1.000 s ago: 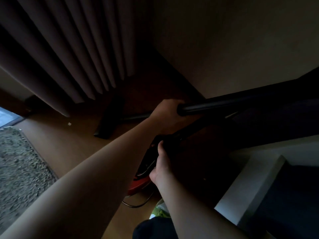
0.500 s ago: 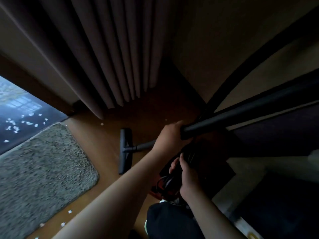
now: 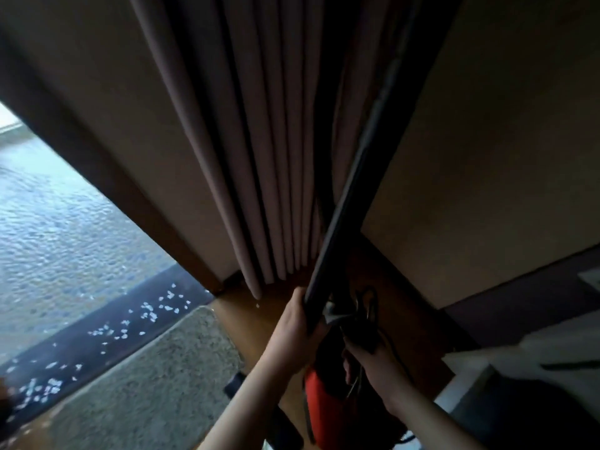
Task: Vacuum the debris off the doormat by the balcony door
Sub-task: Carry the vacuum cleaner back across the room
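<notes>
My left hand (image 3: 293, 323) grips the black vacuum tube (image 3: 350, 196), which rises steeply up past the curtain. My right hand (image 3: 370, 362) holds the dark handle and cord of the red vacuum body (image 3: 321, 404), lifted off the floor. The black floor nozzle (image 3: 234, 386) shows partly behind my left forearm. The grey speckled doormat (image 3: 156, 378) lies at the lower left. White debris flecks (image 3: 152, 308) are scattered on the dark door sill beside the mat.
A pleated pink curtain (image 3: 259, 157) hangs over the wooden floor (image 3: 259, 319) in the corner. The balcony floor (image 3: 48, 222) lies beyond the sill at left. A beige wall (image 3: 487, 157) and white furniture (image 3: 519, 368) close off the right side.
The view has tilted up and left, so the sill and balcony show more. The tube has swung from nearly level to steep. The red vacuum body has come up off the floor.
</notes>
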`<action>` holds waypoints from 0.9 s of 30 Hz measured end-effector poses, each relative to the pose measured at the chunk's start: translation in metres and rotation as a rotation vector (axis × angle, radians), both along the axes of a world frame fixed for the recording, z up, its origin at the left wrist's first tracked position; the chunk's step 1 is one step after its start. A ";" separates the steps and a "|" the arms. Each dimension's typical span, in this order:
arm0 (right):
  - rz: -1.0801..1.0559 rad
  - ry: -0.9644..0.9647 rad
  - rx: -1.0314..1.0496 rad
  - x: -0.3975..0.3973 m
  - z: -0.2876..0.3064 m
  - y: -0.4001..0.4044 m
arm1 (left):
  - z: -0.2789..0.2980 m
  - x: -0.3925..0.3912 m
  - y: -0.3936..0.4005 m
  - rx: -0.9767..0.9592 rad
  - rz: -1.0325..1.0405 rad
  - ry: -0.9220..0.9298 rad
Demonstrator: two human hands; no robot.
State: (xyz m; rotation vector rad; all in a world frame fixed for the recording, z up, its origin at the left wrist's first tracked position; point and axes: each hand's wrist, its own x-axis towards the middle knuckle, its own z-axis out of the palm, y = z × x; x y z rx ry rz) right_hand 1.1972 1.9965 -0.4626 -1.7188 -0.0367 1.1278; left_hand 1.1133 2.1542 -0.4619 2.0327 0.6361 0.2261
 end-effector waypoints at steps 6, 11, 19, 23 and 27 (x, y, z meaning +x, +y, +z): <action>0.233 0.004 -0.011 -0.040 0.099 0.061 | 0.098 -0.085 0.043 0.138 0.144 0.179; 0.295 0.044 0.103 -0.079 0.154 0.089 | 0.138 -0.142 0.056 0.218 0.271 0.263; 0.457 0.080 0.178 -0.121 0.174 0.122 | 0.163 -0.214 0.047 0.245 0.450 0.172; 0.618 0.051 0.230 -0.123 0.180 0.141 | 0.180 -0.234 0.048 0.179 0.591 0.123; 0.802 -0.019 0.273 -0.113 0.190 0.160 | 0.200 -0.246 0.039 0.129 0.781 -0.006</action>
